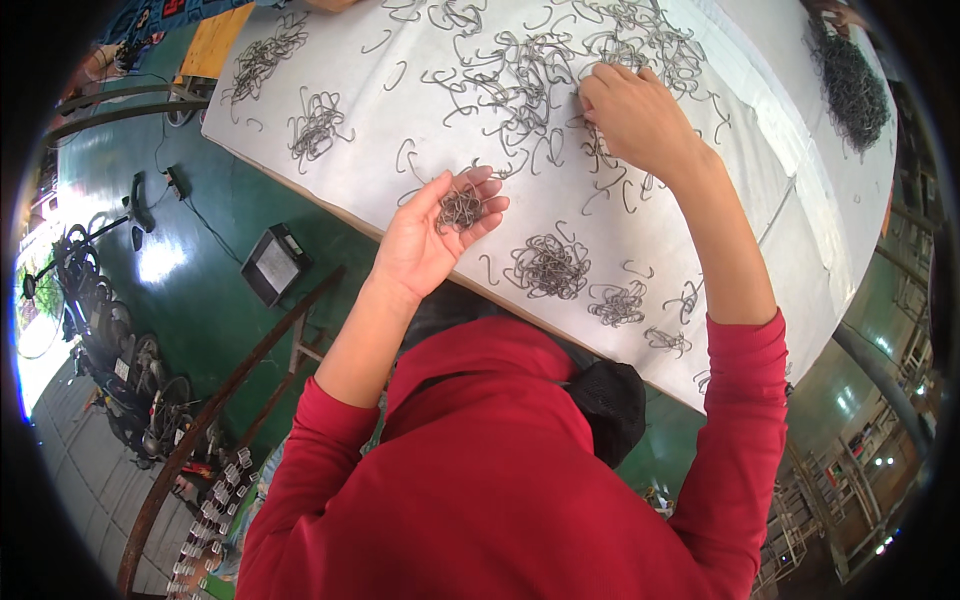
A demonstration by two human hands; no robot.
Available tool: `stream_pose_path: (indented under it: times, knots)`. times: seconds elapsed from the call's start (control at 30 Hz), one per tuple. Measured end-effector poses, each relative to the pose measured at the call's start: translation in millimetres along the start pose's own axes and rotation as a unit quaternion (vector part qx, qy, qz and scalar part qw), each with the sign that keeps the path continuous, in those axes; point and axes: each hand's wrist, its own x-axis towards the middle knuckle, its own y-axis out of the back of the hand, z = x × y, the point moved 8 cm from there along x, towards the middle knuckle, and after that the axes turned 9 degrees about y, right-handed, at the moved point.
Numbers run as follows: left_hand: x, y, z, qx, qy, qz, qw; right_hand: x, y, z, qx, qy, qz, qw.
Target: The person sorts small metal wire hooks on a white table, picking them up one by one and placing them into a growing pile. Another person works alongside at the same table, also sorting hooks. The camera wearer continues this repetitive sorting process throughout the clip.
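My left hand [425, 232] is palm up at the table's near edge, its fingers curled around a small bunch of bent wire hooks [460, 208]. Over the table my right hand [632, 112] reaches palm down into loose grey hooks, its fingers bent together; whatever they pinch is hidden. Just left of that hand spreads a big scattered heap of S- and C-shaped hooks [530, 85]. Closer to me lie a dense round pile of hooks [550, 267] and a smaller cluster [618, 302].
The white-covered table [340, 185] carries more hook piles at its left, such as one cluster [318, 127]. A dark heap [850, 85] lies at the far right. On the green floor sits a black bin [274, 264]; a rusty metal bar [215, 400] runs beside me.
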Motion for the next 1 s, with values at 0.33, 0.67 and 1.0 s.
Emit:
stream_pose_path:
  times: [0.33,0.67,1.0]
  knots:
    - [3,-4,-4,-0.002,0.012,-0.016,1.000,-8,15,16,0.148,-0.117,0.035,0.981]
    - [7,-12,-3,0.002,0.014,-0.035,0.999,3,13,-10,0.079,-0.023,-0.004,0.997]
    - [14,-13,-3,-0.075,0.028,-0.026,0.996,7,14,-26,0.205,-0.152,0.097,0.962]
